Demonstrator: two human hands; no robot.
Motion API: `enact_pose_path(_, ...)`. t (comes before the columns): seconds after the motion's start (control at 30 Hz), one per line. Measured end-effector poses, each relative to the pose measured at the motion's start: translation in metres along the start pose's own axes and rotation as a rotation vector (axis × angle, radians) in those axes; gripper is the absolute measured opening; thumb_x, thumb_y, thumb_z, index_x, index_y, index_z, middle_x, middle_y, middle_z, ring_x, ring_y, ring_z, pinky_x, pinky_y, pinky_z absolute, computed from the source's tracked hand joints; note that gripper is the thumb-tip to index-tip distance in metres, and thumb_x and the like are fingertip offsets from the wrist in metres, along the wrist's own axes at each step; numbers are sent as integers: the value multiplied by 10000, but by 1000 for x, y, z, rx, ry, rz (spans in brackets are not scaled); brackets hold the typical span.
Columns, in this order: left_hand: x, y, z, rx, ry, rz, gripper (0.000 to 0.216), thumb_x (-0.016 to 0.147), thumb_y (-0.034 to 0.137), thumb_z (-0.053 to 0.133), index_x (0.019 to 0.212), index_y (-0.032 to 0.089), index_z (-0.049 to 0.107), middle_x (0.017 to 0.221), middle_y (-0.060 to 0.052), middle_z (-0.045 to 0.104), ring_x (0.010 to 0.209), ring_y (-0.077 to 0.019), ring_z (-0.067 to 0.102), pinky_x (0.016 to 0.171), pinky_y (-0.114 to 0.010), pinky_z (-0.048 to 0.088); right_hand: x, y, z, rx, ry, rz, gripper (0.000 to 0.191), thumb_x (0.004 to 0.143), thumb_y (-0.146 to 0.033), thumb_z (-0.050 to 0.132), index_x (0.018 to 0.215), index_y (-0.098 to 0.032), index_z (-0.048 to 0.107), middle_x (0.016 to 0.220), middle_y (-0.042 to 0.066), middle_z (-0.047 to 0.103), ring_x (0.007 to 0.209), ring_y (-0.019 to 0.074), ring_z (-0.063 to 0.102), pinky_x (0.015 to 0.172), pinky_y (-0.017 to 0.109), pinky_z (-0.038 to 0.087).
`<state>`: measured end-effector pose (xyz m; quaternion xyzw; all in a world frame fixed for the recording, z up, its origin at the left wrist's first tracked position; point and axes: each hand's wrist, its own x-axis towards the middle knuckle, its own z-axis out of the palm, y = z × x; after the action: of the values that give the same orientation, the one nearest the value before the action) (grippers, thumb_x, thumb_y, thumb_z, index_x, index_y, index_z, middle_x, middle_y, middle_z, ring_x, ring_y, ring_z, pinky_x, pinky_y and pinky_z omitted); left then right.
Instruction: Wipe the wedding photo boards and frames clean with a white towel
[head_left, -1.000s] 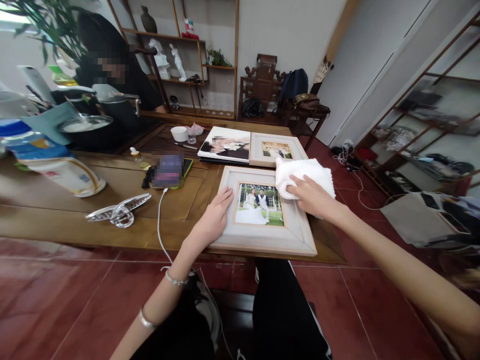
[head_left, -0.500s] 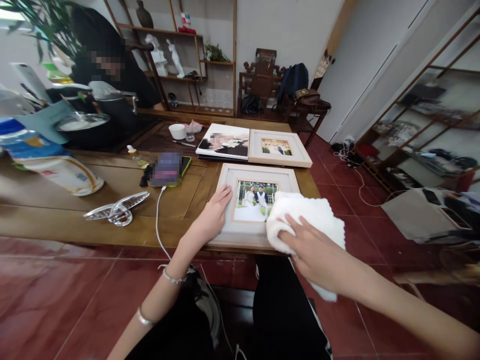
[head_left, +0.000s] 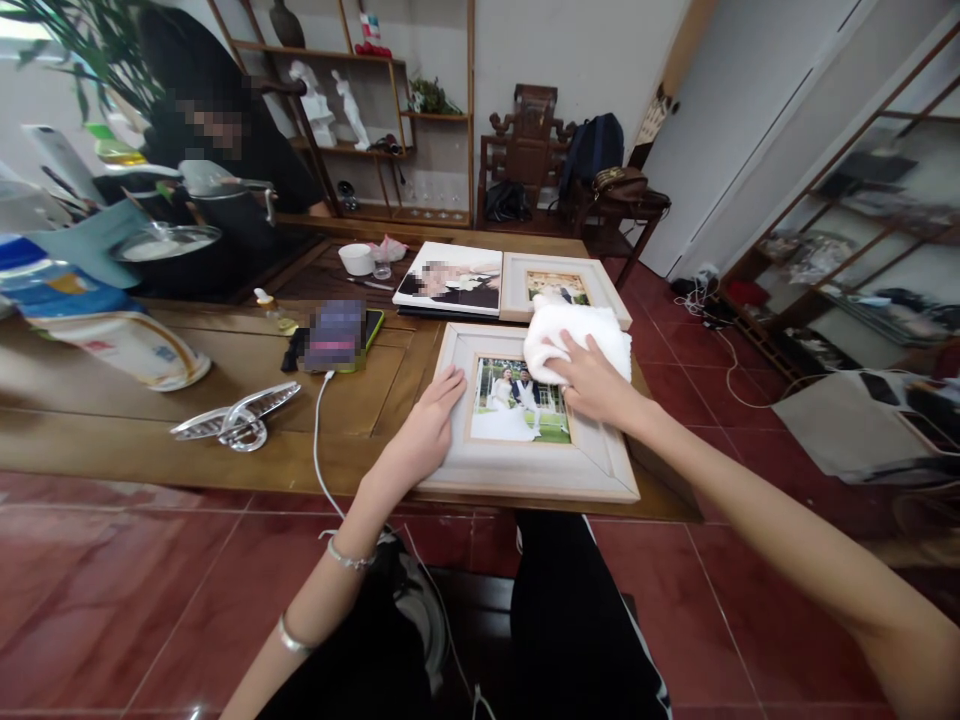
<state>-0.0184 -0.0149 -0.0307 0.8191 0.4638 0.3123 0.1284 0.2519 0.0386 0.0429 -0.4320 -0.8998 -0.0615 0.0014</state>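
A pale wooden picture frame point(head_left: 525, 470) with a wedding photo lies flat at the near edge of the wooden table point(head_left: 225, 400). My left hand point(head_left: 424, 435) rests flat on the frame's left border, fingers stretched out. My right hand point(head_left: 592, 385) presses a folded white cloth point(head_left: 574, 335) onto the frame's upper right corner and the glass, fingers curled over the cloth. A second framed photo point(head_left: 562, 288) and a photo album point(head_left: 450, 280) lie just behind.
A phone point(head_left: 337, 340) on a white cable, a silver hair clip point(head_left: 236, 420), a small white bowl point(head_left: 356, 258) and a blue-and-white package point(head_left: 105, 320) sit on the table. Another person in black sits at the far left. Shelves, a carved chair and bags line the back.
My right hand with the cloth swept from the frame's upper right down to its lower right corner, then back up to the upper right. My left hand stayed on the left border.
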Motion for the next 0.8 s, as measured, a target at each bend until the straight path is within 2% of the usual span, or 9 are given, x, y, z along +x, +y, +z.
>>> enact_pose_path(0.13,1,3,-1,-4,15,-7,562,793,17,343,1331,63,498,1427,-165,462,1397,-251,311,1155,-472,278,-50,-42,-19,106,-108,-62,534,689,-30,448,1185,-141,610,1478,138,394,1397,374,237,1099,626,193)
enact_pose_path(0.23,1,4,-1,4,22,-15,544,797,14,333,1313,18,505,1415,-191,467,1395,-254,314,1155,-462,279,-89,-69,-35,250,-205,-61,551,668,-22,450,1169,-179,618,1490,112,381,1419,339,193,1120,619,170)
enact_pose_path(0.3,1,4,-1,13,19,-13,541,799,10,328,1312,10,501,1418,-198,461,1396,-252,311,1155,-463,277,-104,-77,-39,346,-228,-83,580,646,-11,444,1168,-200,614,1496,82,378,1431,303,165,1140,589,171)
enact_pose_path(0.37,1,3,-1,22,-4,-2,554,800,4,326,1331,28,482,1434,-188,444,1403,-245,296,1156,-463,272,-107,-75,-37,396,-206,-109,592,643,-9,440,1185,-190,599,1488,82,391,1433,271,167,1160,538,175)
enact_pose_path(0.47,0,0,-2,45,-59,11,589,793,-2,332,1368,61,439,1464,-168,408,1418,-238,255,1161,-461,256,-87,-56,-22,329,-107,-80,526,698,-47,456,1201,-133,587,1465,150,409,1420,270,219,1174,480,170)
enact_pose_path(0.6,0,-1,-3,56,-97,1,589,793,-3,333,1378,6,408,1476,-209,369,1428,-260,221,1169,-458,234,-36,-16,-6,232,9,4,455,798,-117,435,1240,-116,546,1407,159,481,1406,286,261,1147,521,213)
enact_pose_path(0.7,0,-1,-4,54,-104,7,583,796,1,329,1373,-9,410,1473,-220,369,1428,-266,220,1170,-462,229,0,9,-1,151,50,48,481,822,-119,416,1296,-113,500,1462,161,410,1418,313,216,1129,529,237)
enact_pose_path(0.8,0,-1,-3,43,-83,6,583,801,10,334,1376,27,422,1471,-199,384,1423,-260,237,1164,-476,240,17,17,0,72,49,52,523,786,-83,441,1305,-94,501,1498,176,343,1417,357,186,1129,520,229)
